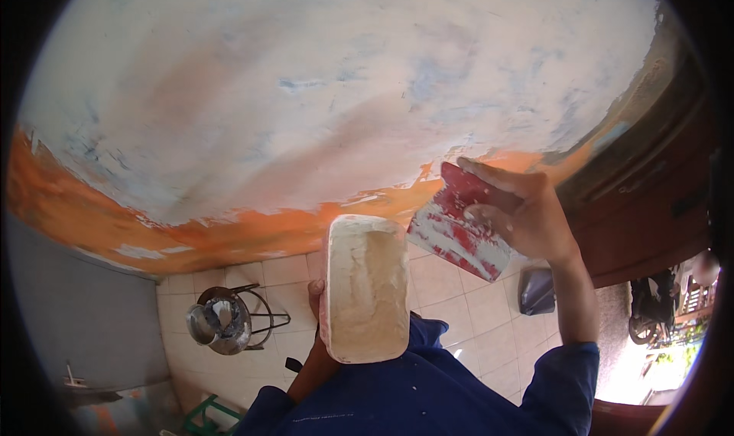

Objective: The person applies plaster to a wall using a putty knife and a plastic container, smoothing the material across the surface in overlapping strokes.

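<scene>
My left hand grips a rectangular container from behind its left side, with only a few fingers showing; pale cream paste is spread inside it. In my right hand, just above and right of the container, is a red flat spreader smeared with white paste, held with my thumb and fingers on it. Ahead is a wall coated patchily in white over orange, with orange showing along its lower band near the spreader.
A round metal stool with a metal can on it stands lower left on a tiled floor. A dark bag-like object lies at right. Dark brown woodwork borders the right, beside a bright opening. A green frame shows lower left.
</scene>
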Tool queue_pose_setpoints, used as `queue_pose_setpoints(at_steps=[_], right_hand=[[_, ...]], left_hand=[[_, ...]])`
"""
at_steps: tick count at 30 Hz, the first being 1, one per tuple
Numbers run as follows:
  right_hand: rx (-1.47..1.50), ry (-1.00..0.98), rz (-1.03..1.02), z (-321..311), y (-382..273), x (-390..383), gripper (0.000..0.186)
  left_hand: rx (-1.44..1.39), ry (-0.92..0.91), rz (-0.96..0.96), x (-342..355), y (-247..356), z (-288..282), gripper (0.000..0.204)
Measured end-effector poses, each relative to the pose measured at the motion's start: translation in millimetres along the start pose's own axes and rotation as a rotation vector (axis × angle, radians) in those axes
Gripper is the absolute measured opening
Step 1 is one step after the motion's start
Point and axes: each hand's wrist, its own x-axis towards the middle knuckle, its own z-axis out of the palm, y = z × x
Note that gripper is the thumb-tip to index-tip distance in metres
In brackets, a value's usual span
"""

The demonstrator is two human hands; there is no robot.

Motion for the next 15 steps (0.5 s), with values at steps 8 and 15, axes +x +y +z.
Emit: queue_pose_setpoints(at_steps=[8, 15], right_hand=[[0.038, -0.141, -0.047, 1, 21, 23, 0.035], [0.037, -0.180, -0.022, 9, 29, 22, 0.035]], left_hand=[[-0.004, -0.113, -0.058, 17, -21, -16, 0.075], [-0.054, -0.161, -0.018, 19, -22, -7, 0.071]])
